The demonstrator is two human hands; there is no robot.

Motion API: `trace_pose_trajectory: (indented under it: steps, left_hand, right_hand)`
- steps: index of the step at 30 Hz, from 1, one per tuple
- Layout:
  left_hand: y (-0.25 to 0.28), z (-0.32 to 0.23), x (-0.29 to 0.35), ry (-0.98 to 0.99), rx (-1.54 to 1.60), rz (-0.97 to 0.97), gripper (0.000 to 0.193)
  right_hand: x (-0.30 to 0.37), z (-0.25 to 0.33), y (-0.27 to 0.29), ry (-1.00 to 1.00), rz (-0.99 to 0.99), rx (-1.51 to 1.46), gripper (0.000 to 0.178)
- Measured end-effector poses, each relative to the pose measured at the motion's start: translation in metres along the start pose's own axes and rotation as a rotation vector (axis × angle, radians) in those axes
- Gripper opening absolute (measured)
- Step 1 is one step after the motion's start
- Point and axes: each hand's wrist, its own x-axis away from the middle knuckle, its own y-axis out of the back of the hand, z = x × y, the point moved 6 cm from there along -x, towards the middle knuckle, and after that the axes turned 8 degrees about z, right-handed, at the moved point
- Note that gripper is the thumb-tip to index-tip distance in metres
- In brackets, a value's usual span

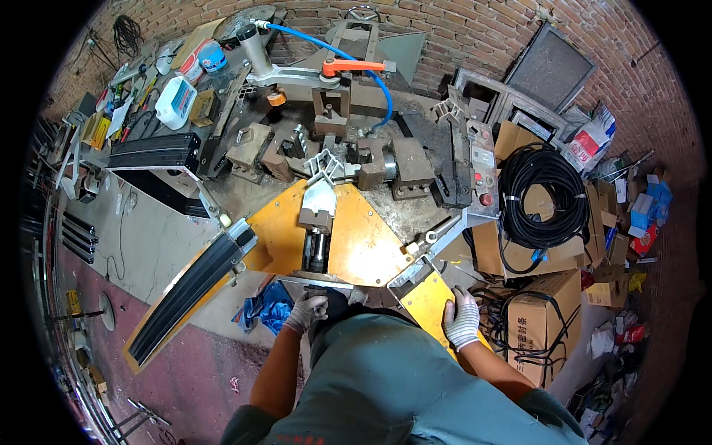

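Note:
My left hand (305, 312), in a pale knit glove, is in front of the machine's near edge. Its fingers are curled beside a dark part, and what they hold, if anything, is hidden. In a striped glove, my right hand (462, 320) rests on the yellow side arm (429, 305), fingers stretched along its edge. Ahead is the machine with its yellow bed plates (363, 241), a metal clamp block (317, 220) in the slot between them, and a pale metal profile corner (322, 167) behind. Dark profile bars (185, 293) lie on the left side arm.
A control box with buttons (483, 174) stands at the right, by a coiled black hose (545, 196) and a cardboard box (545, 319). A black frame (159, 152) leans at left. Overhead runs an orange lever (352, 67) with a blue hose (386, 93). Blue plastic (271, 305) lies below.

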Motion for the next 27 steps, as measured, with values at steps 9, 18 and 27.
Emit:
trace_pose_trajectory:
  steps: [9,18,27]
  left_hand:
    - [-0.009,-0.014,0.008,-0.033,-0.237,-0.194,0.037]
    - [-0.031,-0.031,0.023,-0.286,-0.754,-0.641,0.053]
    - [-0.046,-0.044,0.033,-0.276,-0.777,-0.560,0.035]
  right_hand:
    - [0.002,0.001,0.001,-0.001,0.001,0.009,0.040]
    - [0.002,0.003,0.002,0.018,-0.014,0.018,0.039]
    - [0.003,0.000,0.000,0.006,-0.010,0.030,0.040]
